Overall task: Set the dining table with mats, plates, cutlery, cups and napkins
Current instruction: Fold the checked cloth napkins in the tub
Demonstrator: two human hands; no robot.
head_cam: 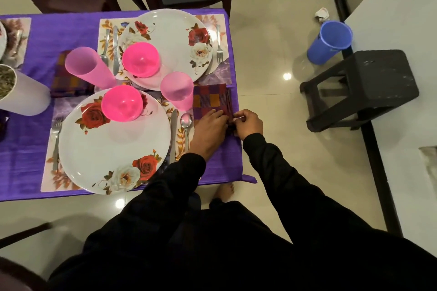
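Beside near plate, hands on napkin

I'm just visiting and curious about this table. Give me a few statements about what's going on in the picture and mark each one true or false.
1. Both hands are on the checked napkin at the table's edge. True: the left hand lies on it and the right hand pinches its corner.
2. Each flowered plate carries a pink bowl. True: the near plate has a bowl, and so does the far plate, whose bowl sits on it.
3. The blue cup stands on the table. False: the blue cup is on the floor, near the dark stool.
4. The near plate has no fork. False: a fork lies at its left.
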